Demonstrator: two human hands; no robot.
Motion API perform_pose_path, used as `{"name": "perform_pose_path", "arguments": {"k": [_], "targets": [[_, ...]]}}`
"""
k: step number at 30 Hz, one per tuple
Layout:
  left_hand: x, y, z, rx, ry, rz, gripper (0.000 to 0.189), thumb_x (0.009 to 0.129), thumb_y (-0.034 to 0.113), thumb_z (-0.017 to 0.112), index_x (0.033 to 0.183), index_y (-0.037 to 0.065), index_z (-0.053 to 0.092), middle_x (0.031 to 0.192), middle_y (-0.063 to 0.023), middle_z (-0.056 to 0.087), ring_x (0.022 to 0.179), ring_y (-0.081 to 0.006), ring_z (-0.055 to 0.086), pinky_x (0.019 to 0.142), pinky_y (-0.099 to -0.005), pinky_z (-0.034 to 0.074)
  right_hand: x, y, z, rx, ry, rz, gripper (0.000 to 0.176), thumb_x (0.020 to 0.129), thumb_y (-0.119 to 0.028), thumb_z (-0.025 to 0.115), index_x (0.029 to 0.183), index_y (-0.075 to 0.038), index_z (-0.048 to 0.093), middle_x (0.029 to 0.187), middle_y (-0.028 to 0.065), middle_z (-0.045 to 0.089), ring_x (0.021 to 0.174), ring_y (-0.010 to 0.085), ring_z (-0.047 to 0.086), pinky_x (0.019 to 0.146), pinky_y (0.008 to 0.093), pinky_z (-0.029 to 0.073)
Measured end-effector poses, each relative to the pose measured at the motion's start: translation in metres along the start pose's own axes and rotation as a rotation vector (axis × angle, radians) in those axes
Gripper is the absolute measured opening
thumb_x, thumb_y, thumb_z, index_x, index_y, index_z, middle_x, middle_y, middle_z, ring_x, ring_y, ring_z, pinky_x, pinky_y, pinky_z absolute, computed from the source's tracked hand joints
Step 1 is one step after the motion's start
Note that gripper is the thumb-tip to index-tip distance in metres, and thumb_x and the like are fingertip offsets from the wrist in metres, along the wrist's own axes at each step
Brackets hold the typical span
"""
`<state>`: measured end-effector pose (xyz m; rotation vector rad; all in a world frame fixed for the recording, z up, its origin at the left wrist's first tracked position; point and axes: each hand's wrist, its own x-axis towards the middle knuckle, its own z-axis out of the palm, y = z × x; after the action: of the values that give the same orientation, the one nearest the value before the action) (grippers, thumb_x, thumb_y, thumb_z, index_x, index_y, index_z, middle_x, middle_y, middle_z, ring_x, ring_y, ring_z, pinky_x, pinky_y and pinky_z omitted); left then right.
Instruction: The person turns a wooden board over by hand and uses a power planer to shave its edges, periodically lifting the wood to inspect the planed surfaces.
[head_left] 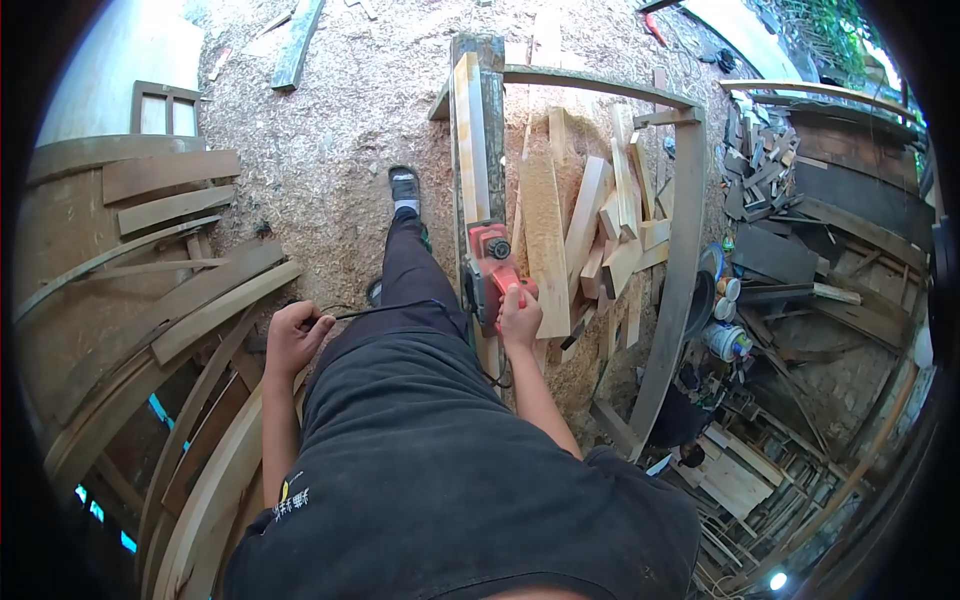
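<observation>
My right hand (519,318) grips the handle of a red electric planer (491,267). The planer sits on the near end of a long pale wooden plank (467,140) that runs away from me along a dark bench beam (493,110). My left hand (296,335) is closed around the planer's black power cord (385,310), which runs across my dark trouser leg toward the tool. My foot in a dark shoe (405,188) stands on the sawdust to the left of the plank.
Sawdust (330,130) covers the ground. Several short cut boards (590,230) lie right of the plank inside a curved wooden frame (680,260). Curved planks (170,300) are stacked at left. Paint cans (728,340) and scrap wood crowd the right side.
</observation>
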<state>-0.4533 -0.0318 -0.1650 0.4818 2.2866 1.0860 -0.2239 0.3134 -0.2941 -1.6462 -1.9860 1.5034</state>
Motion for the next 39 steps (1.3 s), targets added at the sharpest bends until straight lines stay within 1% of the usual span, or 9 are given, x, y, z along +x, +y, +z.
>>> {"name": "perform_pose_path", "arguments": {"k": [3, 7, 11, 14, 22, 26, 30, 33, 39], "targets": [[0.041, 0.013, -0.01, 0.011, 0.013, -0.023, 0.036, 0.085, 0.027, 0.081, 0.077, 0.0, 0.06, 0.063, -0.0124, 0.05, 0.057, -0.028, 0.049, 0.057, -0.0376, 0.04, 0.043, -0.031, 0.027, -0.082, 0.063, -0.103, 0.045, 0.104, -0.036, 0.059, 0.077, -0.002, 0.068, 0.056, 0.0015, 0.057, 0.045, 0.0112, 0.055, 0.042, 0.0296, 0.044], [0.086, 0.029, -0.024, -0.029, 0.099, -0.036, 0.04, 0.091, 0.031, 0.08, 0.076, 0.0, 0.059, 0.062, -0.0084, 0.048, 0.055, -0.0198, 0.045, 0.054, -0.0343, 0.037, 0.102, -0.089, 0.065, -0.205, 0.178, -0.302, 0.046, 0.101, -0.039, 0.061, 0.074, -0.002, 0.07, 0.056, 0.0036, 0.059, 0.044, 0.0143, 0.057, 0.043, 0.0335, 0.044], [0.114, 0.046, -0.039, -0.101, 0.215, -0.068, 0.043, 0.095, 0.034, 0.078, 0.077, 0.0, 0.058, 0.061, -0.0023, 0.046, 0.055, -0.0094, 0.041, 0.05, -0.0297, 0.032, 0.164, -0.142, 0.099, -0.183, 0.143, -0.193, 0.048, 0.101, -0.04, 0.061, 0.075, -0.001, 0.071, 0.057, 0.0041, 0.06, 0.047, 0.0164, 0.059, 0.048, 0.0353, 0.048], [0.122, 0.058, -0.05, -0.101, 0.26, -0.138, 0.043, 0.096, 0.033, 0.077, 0.078, 0.001, 0.058, 0.061, -0.0007, 0.043, 0.055, -0.0072, 0.038, 0.05, -0.0288, 0.03, 0.216, -0.176, 0.13, -0.215, 0.196, -0.272, 0.049, 0.101, -0.042, 0.061, 0.075, -0.001, 0.072, 0.057, 0.0044, 0.06, 0.046, 0.0172, 0.059, 0.049, 0.0363, 0.049], [0.114, 0.049, -0.051, -0.106, 0.419, -0.125, 0.044, 0.099, 0.036, 0.073, 0.081, 0.0, 0.058, 0.063, -0.0001, 0.04, 0.059, -0.0067, 0.036, 0.052, -0.0291, 0.029, 0.319, -0.31, 0.195, -0.189, 0.142, -0.213, 0.045, 0.096, -0.042, 0.062, 0.072, -0.005, 0.073, 0.058, 0.0042, 0.06, 0.045, 0.0165, 0.058, 0.049, 0.0346, 0.048], [0.082, 0.048, -0.059, -0.077, 0.426, -0.118, 0.038, 0.101, 0.034, 0.07, 0.087, 0.0, 0.062, 0.065, -0.0046, 0.048, 0.061, -0.0136, 0.046, 0.056, -0.0328, 0.037, 0.328, -0.357, 0.194, 0.233, -0.099, -0.112, 0.046, 0.096, -0.042, 0.061, 0.074, -0.003, 0.067, 0.057, 0.0043, 0.056, 0.039, 0.0163, 0.05, 0.038, 0.0318, 0.04], [0.023, 0.033, -0.07, -0.013, 0.394, -0.153, 0.032, 0.101, 0.031, 0.069, 0.096, 0.0, 0.069, 0.075, -0.0098, 0.061, 0.068, -0.0213, 0.059, 0.065, -0.0347, 0.046, 0.3, -0.351, 0.149, 0.5, -0.19, 0.017, 0.049, 0.098, -0.052, 0.056, 0.083, -0.006, 0.062, 0.057, 0.0014, 0.05, 0.04, 0.0151, 0.047, 0.038, 0.032, 0.038], [-0.034, -0.015, -0.054, -0.089, 0.423, -0.116, 0.03, 0.1, 0.03, 0.07, 0.1, 0.0, 0.07, 0.082, -0.0121, 0.064, 0.074, -0.0215, 0.063, 0.069, -0.0343, 0.049, 0.238, -0.319, 0.089, 0.595, -0.193, 0.048, 0.045, 0.096, -0.05, 0.062, 0.084, -0.007, 0.062, 0.059, 0.0009, 0.052, 0.042, 0.0135, 0.047, 0.038, 0.0293, 0.037], [-0.141, -0.089, -0.031, 0.032, 0.202, -0.08, 0.031, 0.094, 0.032, 0.076, 0.097, 0.001, 0.072, 0.085, -0.0123, 0.065, 0.076, -0.0248, 0.062, 0.071, -0.0377, 0.05, 0.104, -0.158, -0.034, 0.654, -0.17, 0.128, 0.044, 0.095, -0.055, 0.064, 0.085, -0.011, 0.063, 0.064, -0.0019, 0.052, 0.047, 0.013, 0.049, 0.043, 0.0282, 0.042]]}}
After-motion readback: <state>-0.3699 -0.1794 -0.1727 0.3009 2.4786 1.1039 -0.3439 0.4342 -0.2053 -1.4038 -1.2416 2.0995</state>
